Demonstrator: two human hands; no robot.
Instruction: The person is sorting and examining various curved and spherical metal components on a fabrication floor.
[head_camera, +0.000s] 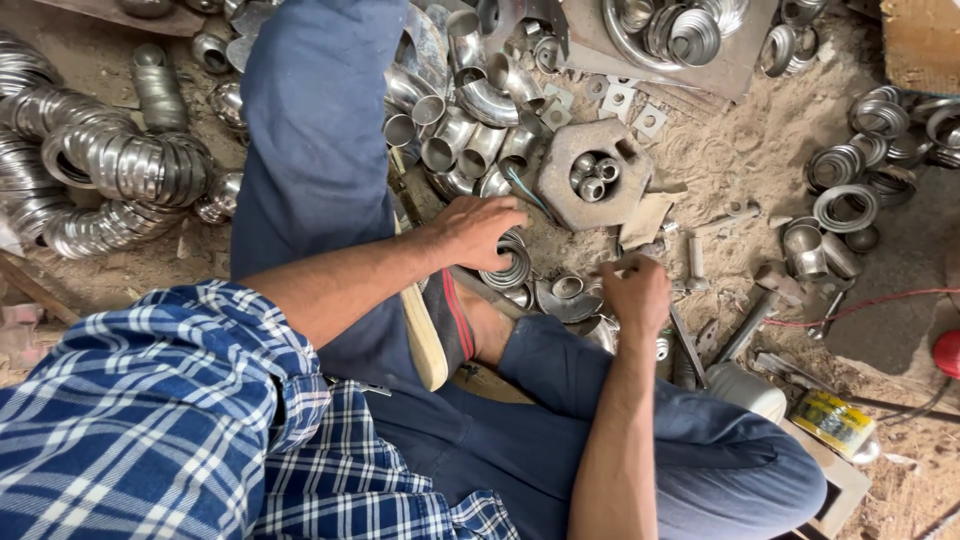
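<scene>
I sit on a sandy floor among shiny metal parts. My left hand (478, 228) reaches forward and rests palm down on a small stack of steel rings (508, 266), fingers closing over its top. My right hand (634, 290) is curled shut just right of it, gripping something small I cannot make out, above a shallow steel cup (566, 294). Ahead of both hands lies a rusty hexagonal block (594, 181) with short tube pieces standing in its hollow.
Steel pipe elbows (470, 120) are heaped beyond my blue-trousered leg (320, 130). Ribbed ring stacks (110, 170) lie at left, loose rings (850, 190) at right. A hammer (745, 325), a yellow tape roll (832, 420), a red cable (860, 305) and square washers (620, 100) lie around.
</scene>
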